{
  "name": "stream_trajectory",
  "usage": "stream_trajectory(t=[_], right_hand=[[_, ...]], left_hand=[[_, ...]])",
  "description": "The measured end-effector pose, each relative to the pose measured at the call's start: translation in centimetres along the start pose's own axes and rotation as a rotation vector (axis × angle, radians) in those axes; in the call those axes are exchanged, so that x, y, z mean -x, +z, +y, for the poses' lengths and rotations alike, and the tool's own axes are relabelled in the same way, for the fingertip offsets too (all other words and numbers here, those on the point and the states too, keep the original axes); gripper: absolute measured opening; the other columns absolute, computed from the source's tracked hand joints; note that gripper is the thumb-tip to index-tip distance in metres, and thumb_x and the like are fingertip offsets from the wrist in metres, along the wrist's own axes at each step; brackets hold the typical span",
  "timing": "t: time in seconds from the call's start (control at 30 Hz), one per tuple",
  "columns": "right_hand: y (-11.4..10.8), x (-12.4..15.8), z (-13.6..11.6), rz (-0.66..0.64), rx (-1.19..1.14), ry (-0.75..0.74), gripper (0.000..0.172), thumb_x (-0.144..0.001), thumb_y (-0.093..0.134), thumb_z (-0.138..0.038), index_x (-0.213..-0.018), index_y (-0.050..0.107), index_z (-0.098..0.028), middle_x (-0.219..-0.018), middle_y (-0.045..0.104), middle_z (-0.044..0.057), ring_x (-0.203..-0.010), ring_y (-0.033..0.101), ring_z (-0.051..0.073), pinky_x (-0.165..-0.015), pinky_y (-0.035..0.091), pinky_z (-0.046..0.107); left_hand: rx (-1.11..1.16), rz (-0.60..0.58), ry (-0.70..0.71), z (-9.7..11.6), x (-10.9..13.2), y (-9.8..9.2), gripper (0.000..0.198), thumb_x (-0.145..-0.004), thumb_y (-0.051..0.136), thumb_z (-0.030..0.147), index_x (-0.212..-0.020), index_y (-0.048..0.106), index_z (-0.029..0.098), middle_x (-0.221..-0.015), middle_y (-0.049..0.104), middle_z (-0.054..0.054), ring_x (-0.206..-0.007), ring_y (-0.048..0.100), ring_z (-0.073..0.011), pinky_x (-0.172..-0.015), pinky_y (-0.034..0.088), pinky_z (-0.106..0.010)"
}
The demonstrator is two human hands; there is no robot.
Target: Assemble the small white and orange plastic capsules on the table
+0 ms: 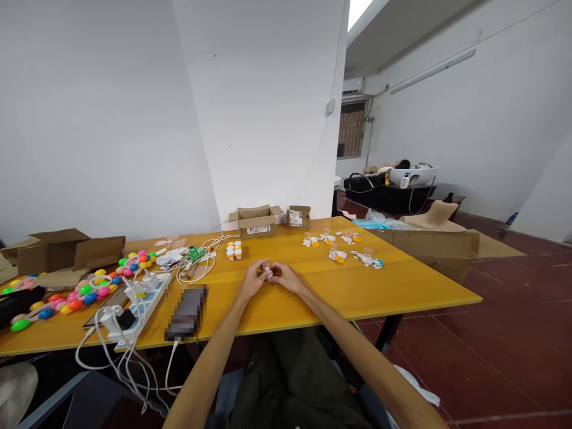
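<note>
Both of my hands meet over the middle of the yellow wooden table [308, 310]. Between their fingertips is a small white and clear plastic part [268, 272]; its exact kind is too small to make out. My left hand [253, 279] pinches it from the left, and my right hand [285, 277] grips its other side. Just beyond my left hand stands a tight group of small white and orange capped containers [234, 251]. To the right lie several little piles of white, orange and clear plastic pieces [338, 255], one with a teal piece [379, 263].
An open cardboard box [257, 225] and a smaller carton [298, 218] stand against the wall. On the left are a plugged-in power strip [152, 295], tangled white cables, a blurred-out phone [186, 313], colourful balls [75, 304] and opened cardboard [100, 256].
</note>
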State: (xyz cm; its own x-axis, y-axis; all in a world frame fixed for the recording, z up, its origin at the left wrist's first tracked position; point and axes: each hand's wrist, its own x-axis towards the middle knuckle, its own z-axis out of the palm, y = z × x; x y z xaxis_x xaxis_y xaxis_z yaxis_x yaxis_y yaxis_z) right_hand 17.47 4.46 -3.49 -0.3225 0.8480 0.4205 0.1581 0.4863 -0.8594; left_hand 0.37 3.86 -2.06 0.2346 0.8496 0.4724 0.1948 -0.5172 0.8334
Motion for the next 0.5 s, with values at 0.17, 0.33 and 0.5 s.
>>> stream_trajectory(t=[0.17,0.33,0.5], right_hand=[[-0.1,0.0,-0.1,0.005,-0.003,0.008,0.027,-0.065,0.079,-0.028,-0.089,0.069,-0.021,-0.092,0.074,0.003,-0.088,0.067,0.024,-0.087,0.053,0.039],[-0.9,0.6,0.1,0.012,-0.035,-0.002,0.044,-0.064,0.080,-0.024,-0.106,0.067,-0.023,-0.113,0.070,0.006,-0.108,0.064,0.026,-0.098,0.049,0.042],[-1.6,1.1,-0.4,0.027,0.017,0.005,0.041,-0.071,0.075,-0.029,-0.111,0.066,-0.025,-0.118,0.068,0.006,-0.114,0.061,0.027,-0.096,0.049,0.041]], left_hand=[[0.002,0.002,-0.027,-0.2,0.0,0.0,0.041,-0.072,0.077,0.024,-0.112,0.070,0.021,-0.095,0.073,-0.005,-0.088,0.069,-0.0201,-0.083,0.057,-0.034],[-0.007,-0.033,-0.024,-0.2,0.3,0.1,0.041,-0.072,0.077,0.026,-0.112,0.068,0.020,-0.097,0.073,-0.006,-0.089,0.069,-0.0202,-0.082,0.057,-0.034],[0.031,-0.083,-0.082,0.1,0.5,0.4,0.043,-0.069,0.080,0.025,-0.109,0.066,0.019,-0.096,0.073,-0.006,-0.087,0.069,-0.0201,-0.084,0.056,-0.034]])
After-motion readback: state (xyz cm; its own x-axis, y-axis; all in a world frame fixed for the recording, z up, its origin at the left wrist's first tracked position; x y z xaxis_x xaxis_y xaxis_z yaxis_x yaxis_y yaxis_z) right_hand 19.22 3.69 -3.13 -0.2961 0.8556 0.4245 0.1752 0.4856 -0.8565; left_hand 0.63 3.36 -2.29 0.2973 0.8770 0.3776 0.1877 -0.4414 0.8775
